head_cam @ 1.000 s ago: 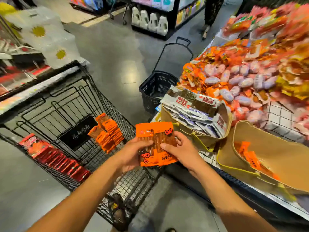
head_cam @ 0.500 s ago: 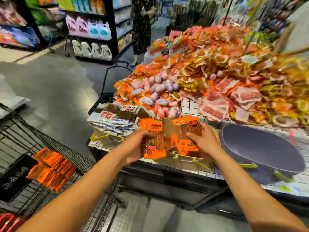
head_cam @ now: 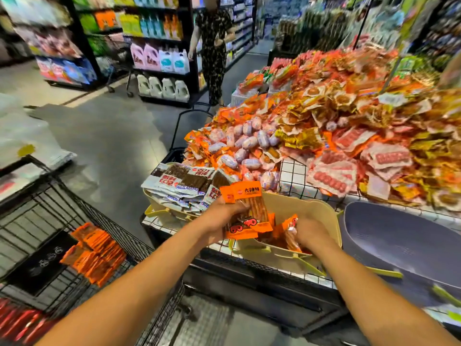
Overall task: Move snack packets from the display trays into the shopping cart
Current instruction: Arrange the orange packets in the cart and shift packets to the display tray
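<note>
Two orange packets (head_cam: 245, 213) fill the left hand (head_cam: 222, 216); the right hand (head_cam: 311, 232) grips a third packet (head_cam: 290, 232) in the tray (head_cam: 299, 203).

The fingers of the left hand (head_cam: 224, 217) are hidden behind the fan of orange packets (head_cam: 245, 213) it holds. The right hand (head_cam: 311, 233) is motion-blurred inside the cream tray (head_cam: 314, 208). Its fingertips are buried in the tray's contents, and it is unclear whether they grip anything. The shopping cart (head_cam: 112, 226) is cut off by the left and bottom edges, as are the red packets (head_cam: 17, 323) in its corner. The grey tub (head_cam: 399, 245) is smeared and runs off the right edge. A black basket (head_cam: 174, 156) is mostly hidden behind a heap of white packets (head_cam: 179, 193). Labels on the shelves (head_cam: 154, 41) are too blurred to read. A bystander (head_cam: 214, 46) is cut off at the head by the top edge.
</note>
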{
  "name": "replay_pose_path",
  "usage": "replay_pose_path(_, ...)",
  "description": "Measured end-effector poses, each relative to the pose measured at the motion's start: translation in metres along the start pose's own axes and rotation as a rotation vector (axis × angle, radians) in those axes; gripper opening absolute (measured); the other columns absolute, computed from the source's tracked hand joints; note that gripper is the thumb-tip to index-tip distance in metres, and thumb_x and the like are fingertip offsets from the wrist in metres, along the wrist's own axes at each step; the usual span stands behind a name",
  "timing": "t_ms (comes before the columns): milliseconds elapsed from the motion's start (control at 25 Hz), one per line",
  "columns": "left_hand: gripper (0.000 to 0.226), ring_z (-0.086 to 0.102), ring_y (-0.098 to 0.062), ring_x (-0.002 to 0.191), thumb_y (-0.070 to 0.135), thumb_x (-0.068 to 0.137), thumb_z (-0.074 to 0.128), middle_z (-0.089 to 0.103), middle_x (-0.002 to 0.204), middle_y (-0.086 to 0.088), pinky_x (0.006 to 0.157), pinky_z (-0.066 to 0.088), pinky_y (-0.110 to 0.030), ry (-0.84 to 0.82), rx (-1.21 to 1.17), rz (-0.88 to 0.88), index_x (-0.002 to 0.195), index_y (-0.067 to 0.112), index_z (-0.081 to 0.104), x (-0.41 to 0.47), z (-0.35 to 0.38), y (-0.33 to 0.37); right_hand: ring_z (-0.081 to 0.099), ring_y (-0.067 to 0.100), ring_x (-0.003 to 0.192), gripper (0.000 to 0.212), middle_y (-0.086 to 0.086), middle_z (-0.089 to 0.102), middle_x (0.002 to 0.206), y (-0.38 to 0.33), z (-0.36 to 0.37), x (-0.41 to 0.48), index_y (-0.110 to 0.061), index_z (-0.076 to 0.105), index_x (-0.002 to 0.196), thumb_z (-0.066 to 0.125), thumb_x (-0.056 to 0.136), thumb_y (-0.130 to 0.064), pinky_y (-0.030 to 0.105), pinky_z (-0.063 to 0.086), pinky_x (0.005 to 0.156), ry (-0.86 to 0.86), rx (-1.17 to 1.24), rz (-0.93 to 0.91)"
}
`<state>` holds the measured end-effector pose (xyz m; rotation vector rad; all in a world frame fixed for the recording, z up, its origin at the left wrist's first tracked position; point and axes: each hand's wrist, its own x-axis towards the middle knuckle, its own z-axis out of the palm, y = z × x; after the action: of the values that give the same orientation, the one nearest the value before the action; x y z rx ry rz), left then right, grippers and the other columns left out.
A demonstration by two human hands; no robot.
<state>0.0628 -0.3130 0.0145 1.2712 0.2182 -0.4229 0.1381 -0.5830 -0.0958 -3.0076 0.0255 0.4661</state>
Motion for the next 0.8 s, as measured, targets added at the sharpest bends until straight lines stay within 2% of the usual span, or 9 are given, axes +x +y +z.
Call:
replay_pose_path(80, 0.025, 0.072, -0.037, 0.106, 0.007, 0.099, 0.065, 0.074, 0.116, -0.02, 0.082, 0.063, -0.047, 0.039, 0.027, 0.012, 0.123, 0.01, 0.065, 0.004, 0.0, 0.001, 0.068, 0.032, 0.103, 0.027, 0.014, 0.071, 0.112, -0.018, -0.017, -0.006, -0.01, 0.068, 0.113, 0.061, 0.093, -0.026, 0.038, 0.054, 0.085, 0.167, 0.238, -0.073)
replay_pose_path(120, 0.027, 0.071, -0.037, 0.108, 0.008, 0.098, 0.066, 0.074, 0.117, -0.02, 0.083, 0.063, -0.048, 0.058, 0.046, 0.02, 0.126, 0.008, 0.064, 0.007, 0.0, 0.001, 0.067, 0.028, 0.107, 0.026, 0.009, 0.072, 0.113, -0.031, -0.032, -0.018, -0.015, 0.07, 0.114, 0.064, 0.095, -0.032, 0.038, 0.053, 0.09, 0.191, 0.575, -0.127)
replay_pose_path(200, 0.024, 0.07, -0.036, 0.109, 0.011, 0.099, 0.066, 0.075, 0.115, -0.017, 0.092, 0.059, -0.053, 0.062, 0.061, 0.051, 0.122, 0.009, 0.067, 0.015, 0.004, 0.0, 0.067, 0.018, 0.11, 0.033, -0.001, 0.072, 0.116, -0.06, -0.058, -0.043, -0.026, 0.07, 0.115, 0.069, 0.091, -0.048, 0.036, 0.051, 0.093, -0.06, 1.175, -0.139)
replay_pose_path(240, 0.021, 0.07, -0.036, 0.108, 0.012, 0.099, 0.066, 0.075, 0.113, -0.016, 0.096, 0.057, -0.055, 0.049, 0.048, 0.061, 0.12, 0.011, 0.068, 0.019, 0.009, 0.0, 0.068, 0.015, 0.109, 0.041, -0.003, 0.071, 0.118, -0.067, -0.064, -0.05, -0.027, 0.068, 0.119, 0.074, 0.086, -0.05, 0.035, 0.052, 0.093, -0.154, 1.266, -0.178)
replay_pose_path(320, 0.016, 0.072, -0.033, 0.099, 0.015, 0.101, 0.061, 0.076, 0.107, -0.015, 0.091, 0.059, -0.049, 0.033, 0.013, 0.041, 0.115, 0.012, 0.07, 0.028, 0.02, 0.003, 0.069, 0.017, 0.106, 0.048, 0.001, 0.07, 0.118, -0.07, -0.064, -0.057, -0.024, 0.062, 0.124, 0.083, 0.081, -0.031, 0.035, 0.056, 0.092, -0.144, 1.227, -0.213)
replay_pose_path(400, 0.019, 0.069, -0.028, 0.085, 0.011, 0.101, 0.05, 0.072, 0.098, -0.018, 0.08, 0.057, -0.041, 0.027, 0.014, -0.002, 0.109, 0.012, 0.068, 0.038, 0.028, 0.007, 0.07, 0.024, 0.104, 0.043, 0.012, 0.071, 0.118, -0.059, -0.064, -0.054, -0.015, 0.06, 0.122, 0.079, 0.084, -0.008, 0.041, 0.055, 0.097, -0.053, 1.36, -0.127)
replay_pose_path(520, 0.025, 0.065, -0.032, 0.079, -0.006, 0.092, 0.047, 0.068, 0.093, -0.033, 0.076, 0.055, -0.042, 0.019, 0.264, 0.087, 0.099, 0.007, 0.068, 0.056, 0.03, 0.005, 0.07, 0.025, 0.098, 0.027, 0.017, 0.069, 0.122, -0.027, -0.062, -0.046, -0.014, 0.062, 0.117, 0.066, 0.093, -0.002, 0.043, 0.056, 0.092, -0.001, 1.56, -0.023)
replay_pose_path(680, 0.026, 0.066, -0.023, 0.08, -0.011, 0.083, 0.058, 0.072, 0.085, -0.011, 0.076, 0.056, -0.041, -0.079, 0.795, 0.202, 0.089, 0.01, 0.071, 0.076, 0.037, -0.001, 0.069, 0.023, 0.095, 0.025, 0.008, 0.062, 0.128, 0.001, -0.051, -0.037, -0.022, 0.061, 0.122, 0.062, 0.099, -0.014, 0.031, 0.061, 0.057, -0.044, 1.228, 0.066)
replay_pose_path(800, 0.018, 0.064, -0.024, 0.086, 0.01, 0.094, 0.058, 0.07, 0.096, -0.006, 0.072, 0.052, -0.034, -0.108, 1.195, 0.095, 0.105, 0.013, 0.072, 0.097, 0.043, -0.012, 0.071, 0.028, 0.094, 0.035, 0.004, 0.065, 0.128, 0.011, -0.043, -0.027, -0.02, 0.06, 0.133, 0.062, 0.098, -0.021, 0.017, 0.053, 0.058, 0.05, 0.595, -0.047)
